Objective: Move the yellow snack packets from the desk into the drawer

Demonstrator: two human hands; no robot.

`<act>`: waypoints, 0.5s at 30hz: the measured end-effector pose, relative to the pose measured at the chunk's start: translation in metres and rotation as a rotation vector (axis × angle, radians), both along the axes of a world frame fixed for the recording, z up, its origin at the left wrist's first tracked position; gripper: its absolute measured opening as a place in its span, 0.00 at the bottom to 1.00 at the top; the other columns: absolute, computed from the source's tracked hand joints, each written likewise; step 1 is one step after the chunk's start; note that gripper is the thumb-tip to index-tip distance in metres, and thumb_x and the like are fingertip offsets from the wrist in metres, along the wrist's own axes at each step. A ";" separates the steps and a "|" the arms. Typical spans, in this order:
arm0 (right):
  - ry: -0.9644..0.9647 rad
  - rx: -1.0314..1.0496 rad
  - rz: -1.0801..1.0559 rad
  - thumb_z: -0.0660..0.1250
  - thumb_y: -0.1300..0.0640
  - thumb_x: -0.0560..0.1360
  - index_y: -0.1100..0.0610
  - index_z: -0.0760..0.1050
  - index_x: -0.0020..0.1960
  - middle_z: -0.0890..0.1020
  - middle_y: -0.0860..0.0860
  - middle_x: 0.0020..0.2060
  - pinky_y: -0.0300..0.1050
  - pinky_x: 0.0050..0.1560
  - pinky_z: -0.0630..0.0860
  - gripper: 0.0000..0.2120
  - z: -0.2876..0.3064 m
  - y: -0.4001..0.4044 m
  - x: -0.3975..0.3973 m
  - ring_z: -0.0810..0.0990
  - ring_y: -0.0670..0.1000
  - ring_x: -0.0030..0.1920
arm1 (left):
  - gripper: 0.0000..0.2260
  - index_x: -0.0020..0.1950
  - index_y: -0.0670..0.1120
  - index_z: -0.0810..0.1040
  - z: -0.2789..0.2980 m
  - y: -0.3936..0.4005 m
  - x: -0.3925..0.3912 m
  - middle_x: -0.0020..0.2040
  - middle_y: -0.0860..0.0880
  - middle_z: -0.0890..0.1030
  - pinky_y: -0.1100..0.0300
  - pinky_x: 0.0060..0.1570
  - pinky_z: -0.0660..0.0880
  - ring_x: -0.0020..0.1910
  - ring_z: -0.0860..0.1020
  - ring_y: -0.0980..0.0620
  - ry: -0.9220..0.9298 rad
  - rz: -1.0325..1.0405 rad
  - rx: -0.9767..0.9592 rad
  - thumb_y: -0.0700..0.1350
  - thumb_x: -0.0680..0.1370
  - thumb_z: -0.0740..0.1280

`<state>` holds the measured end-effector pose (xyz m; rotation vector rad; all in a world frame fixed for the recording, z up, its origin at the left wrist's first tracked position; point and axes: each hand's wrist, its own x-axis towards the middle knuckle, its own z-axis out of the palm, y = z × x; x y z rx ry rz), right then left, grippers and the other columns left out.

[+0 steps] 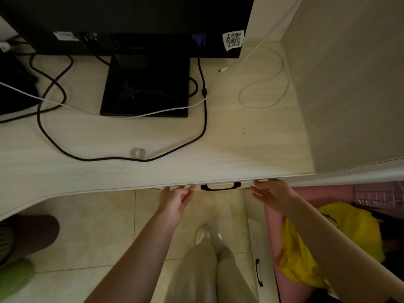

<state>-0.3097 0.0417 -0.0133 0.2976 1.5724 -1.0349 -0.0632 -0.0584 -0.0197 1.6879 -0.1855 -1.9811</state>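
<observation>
The drawer (247, 187) sits just under the desk's front edge, only a thin strip of its front and its black handle (220, 186) showing. My left hand (177, 200) reaches to the drawer front left of the handle, fingers straight and touching it. My right hand (270, 193) does the same on the right of the handle, fingers extended against the front. Neither hand holds anything. No yellow snack packets show on the desk (153, 138); the drawer's inside is hidden.
A black monitor (131, 22) on its stand base (145, 88), black and white cables (203, 106) and a clear ring (137, 153) lie on the desk. A yellow bag (306, 259) sits on pink bedding at right. A second handle (259, 273) is on the cabinet below.
</observation>
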 end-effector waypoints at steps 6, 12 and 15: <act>0.102 0.092 0.097 0.58 0.68 0.78 0.60 0.64 0.71 0.75 0.64 0.63 0.53 0.55 0.75 0.21 0.008 0.005 0.003 0.79 0.59 0.53 | 0.35 0.78 0.43 0.48 0.009 0.006 0.009 0.68 0.42 0.72 0.55 0.52 0.77 0.46 0.81 0.46 -0.135 -0.152 -0.056 0.24 0.74 0.55; 0.155 0.184 0.287 0.60 0.63 0.79 0.61 0.73 0.54 0.79 0.53 0.41 0.44 0.43 0.75 0.06 0.025 0.038 0.019 0.79 0.51 0.42 | 0.30 0.75 0.46 0.57 0.031 0.033 0.023 0.58 0.44 0.79 0.57 0.45 0.79 0.43 0.82 0.47 -0.292 -0.310 -0.201 0.29 0.76 0.59; 0.166 0.188 0.307 0.60 0.61 0.79 0.59 0.73 0.46 0.78 0.52 0.40 0.44 0.39 0.74 0.05 0.029 0.064 0.030 0.78 0.50 0.39 | 0.24 0.71 0.44 0.64 0.036 0.061 0.028 0.56 0.41 0.81 0.56 0.44 0.79 0.42 0.81 0.46 -0.339 -0.380 -0.256 0.32 0.76 0.62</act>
